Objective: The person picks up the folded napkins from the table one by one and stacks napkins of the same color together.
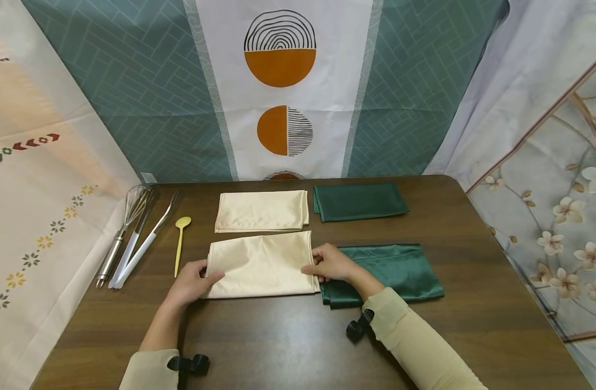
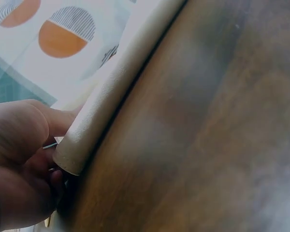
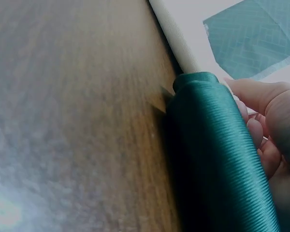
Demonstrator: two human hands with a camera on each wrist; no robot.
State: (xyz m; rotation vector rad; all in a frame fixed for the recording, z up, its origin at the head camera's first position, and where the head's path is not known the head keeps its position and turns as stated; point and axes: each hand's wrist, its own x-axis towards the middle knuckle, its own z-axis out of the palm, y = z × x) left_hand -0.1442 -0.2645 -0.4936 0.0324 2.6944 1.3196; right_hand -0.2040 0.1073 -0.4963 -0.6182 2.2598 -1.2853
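Observation:
A folded cream satin cloth (image 1: 261,265) lies at the front middle of the table, seen edge-on in both wrist views. My left hand (image 1: 190,283) pinches its left edge, thumb on top and fingers beneath. At the opposite edge my right hand (image 1: 333,262) pinches the cloth in the same way, and its forearm crosses a folded green satin cloth (image 1: 390,271). In the right wrist view the rounded fold of this green cloth (image 3: 217,140) stands in front of the fingers and hides part of them. The left fingertips are hidden by the cream cloth.
Behind lie a second folded cream cloth (image 1: 261,211) and a second folded green cloth (image 1: 361,202). To the left are a whisk (image 1: 114,252), two long white-handled utensils and a yellow spoon (image 1: 180,241). Patterned fabric hangs behind the wooden table (image 1: 278,341).

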